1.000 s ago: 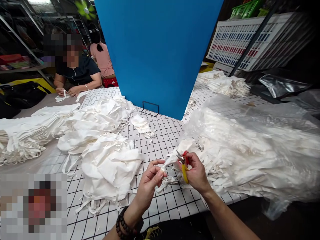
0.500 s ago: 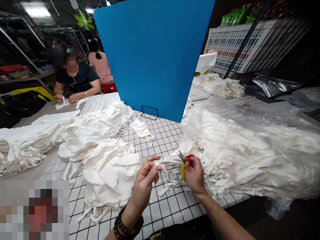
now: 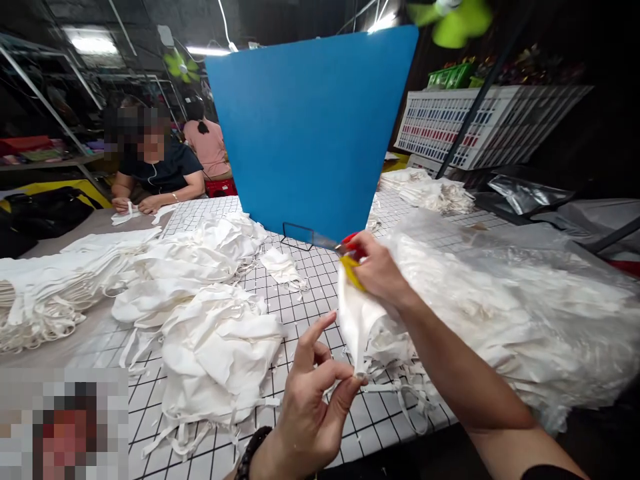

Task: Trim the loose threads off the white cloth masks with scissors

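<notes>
My right hand [image 3: 381,272] is raised above the table, gripping small scissors [image 3: 345,257] with red and yellow handles together with the top of a white cloth piece [image 3: 356,320]. The cloth hangs down from that hand. My left hand [image 3: 315,400], lower and nearer to me, pinches the bottom corner of the same cloth between thumb and fingers. A beaded bracelet sits on the left wrist. Under both hands lies the white table with a black grid [image 3: 325,280].
Heaps of white cloth pieces [image 3: 210,340] lie left of my hands. A big clear plastic bag of them [image 3: 500,300] fills the right. A blue divider board [image 3: 310,133] stands behind. Two people sit at the far left; one [image 3: 155,170] handles cloth.
My right hand rose up and away from the table with the scissors and the cloth's top. My left hand dropped to the cloth's lower corner, stretching it upright.
</notes>
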Available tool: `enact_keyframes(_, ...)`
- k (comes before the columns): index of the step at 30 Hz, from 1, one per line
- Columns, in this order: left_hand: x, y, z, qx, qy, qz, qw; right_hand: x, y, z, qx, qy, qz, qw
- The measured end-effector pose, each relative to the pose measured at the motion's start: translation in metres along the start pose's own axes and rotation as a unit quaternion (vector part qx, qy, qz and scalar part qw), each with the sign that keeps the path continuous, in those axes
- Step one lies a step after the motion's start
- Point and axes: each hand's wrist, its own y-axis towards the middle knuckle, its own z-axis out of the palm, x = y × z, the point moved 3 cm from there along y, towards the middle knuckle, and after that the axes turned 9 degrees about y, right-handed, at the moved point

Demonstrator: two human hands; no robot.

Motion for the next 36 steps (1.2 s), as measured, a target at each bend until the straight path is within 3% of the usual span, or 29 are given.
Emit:
enact_keyframes(1,0.006,-0.002,0.000,0.012,-0.008,-0.017,1.000,-0.014,0.000,0.021,0.083,-0.005,0.064,0.995)
enact_keyframes(3,0.022,-0.006,-0.001,0.034,-0.035,-0.067,0.997,-0.042,-0.006,0.052,0.141,-0.003,0.102,0.985)
enact_keyframes(5,0.040,-0.010,-0.001,0.043,-0.069,-0.122,0.989,-0.067,-0.019,0.068,0.161,0.006,0.128,0.979)
enact_keyframes(8,0.062,-0.017,-0.001,0.038,-0.116,-0.176,0.977,-0.086,-0.042,0.065,0.148,0.023,0.156,0.976)
enact_keyframes(12,0.074,-0.020,0.005,0.017,-0.137,-0.184,0.973,-0.074,-0.077,0.032,0.126,0.047,0.170,0.976)
enact_keyframes(15,0.076,-0.018,0.009,0.020,-0.127,-0.170,0.977,-0.053,-0.105,0.013,0.166,0.051,0.174,0.969)
enact_keyframes(18,0.076,-0.015,0.012,0.020,-0.103,-0.152,0.983,-0.039,-0.126,0.003,0.186,-0.016,0.169,0.968)
enact_keyframes(25,0.075,-0.015,0.014,0.026,-0.041,-0.102,0.994,-0.037,-0.138,0.007,0.201,-0.182,0.137,0.953)
enact_keyframes(36,0.070,-0.015,0.012,0.036,-0.034,-0.049,0.998,-0.024,-0.134,0.013,0.248,-0.204,0.149,0.935)
